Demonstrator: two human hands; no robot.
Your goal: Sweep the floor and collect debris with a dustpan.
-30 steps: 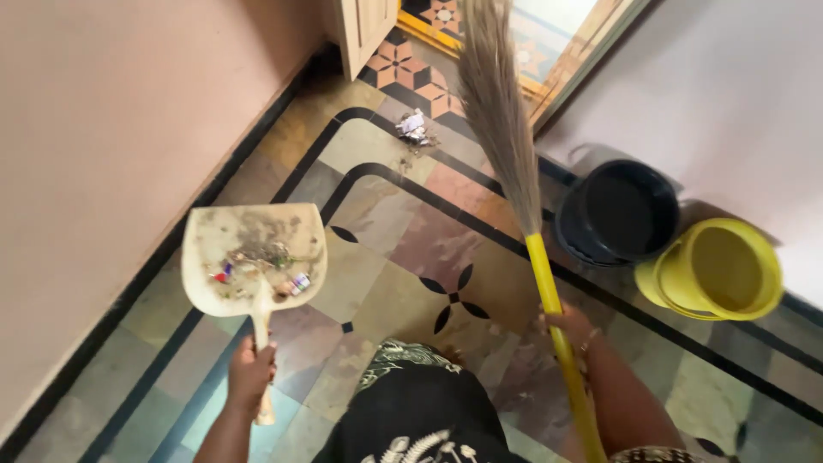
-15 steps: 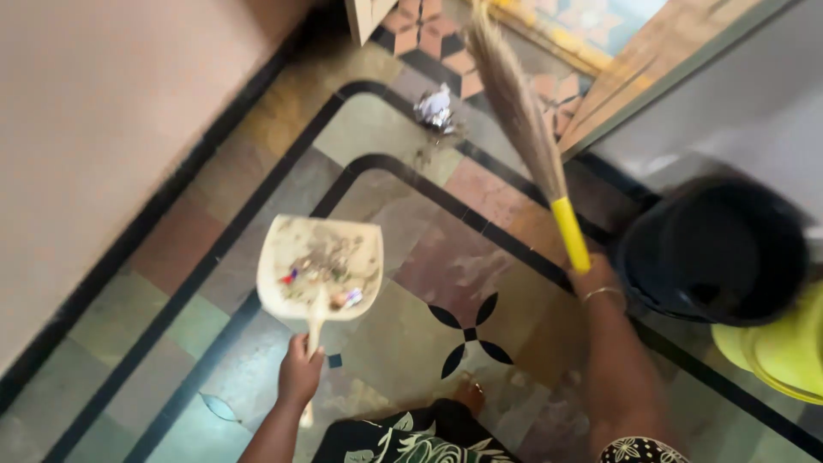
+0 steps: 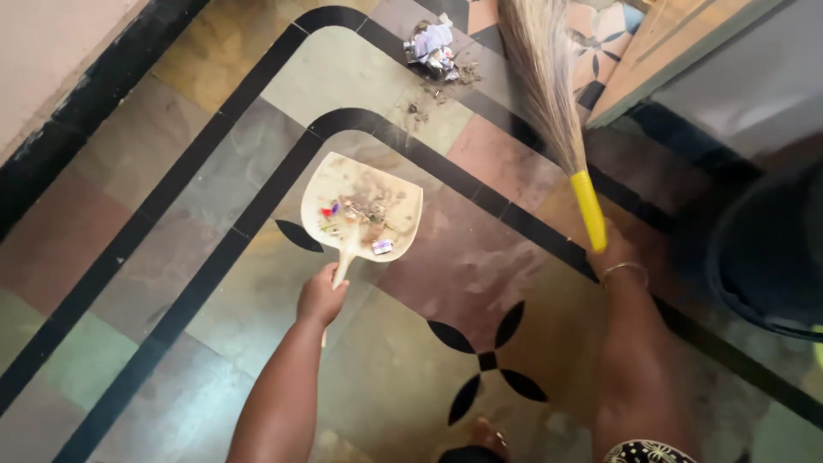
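Note:
My left hand [image 3: 321, 298] grips the handle of a cream dustpan [image 3: 363, 208], held low over the patterned floor with dust and small bits of coloured litter in it. My right hand [image 3: 613, 257], a bangle on its wrist, holds the yellow handle of a grass broom [image 3: 549, 86], whose bristles point away toward the doorway. A crumpled paper wad with loose dirt [image 3: 433, 47] lies on the floor beyond the dustpan, just left of the broom bristles.
A black bucket [image 3: 771, 257] stands at the right edge. A wooden door threshold [image 3: 677, 51] crosses the upper right. A pink wall with a black skirting [image 3: 77, 94] runs along the upper left. My foot [image 3: 480, 437] shows at the bottom.
The view has moved forward and down toward the litter. The dustpan and broom have come closer to the paper wad. The yellow bucket has left the view.

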